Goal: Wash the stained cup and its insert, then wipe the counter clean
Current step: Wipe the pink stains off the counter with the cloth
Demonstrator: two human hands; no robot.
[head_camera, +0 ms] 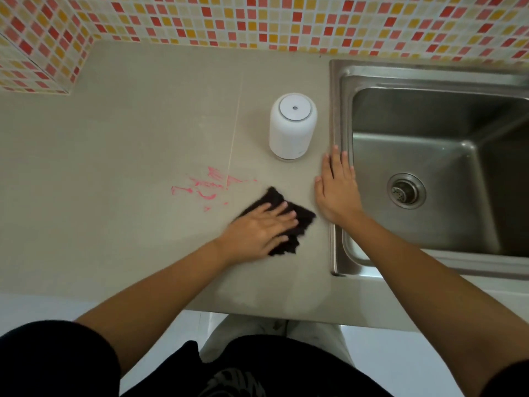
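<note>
Illumination is soft, even and moderate, with no hard shadows; the white cup (292,130) casts only a faint dark ring at its base on the counter (128,138). Right of the cup, the sink (340,116) shows a dull sheen on its left wall and floor, and its right wall falls dark. Below the cup, the left hand (257,230) and cloth (276,197) are smeared by motion blur. Above the cup, the tiled wall (257,18) bows with wide-angle distortion. Fine detail is soft throughout.
</note>
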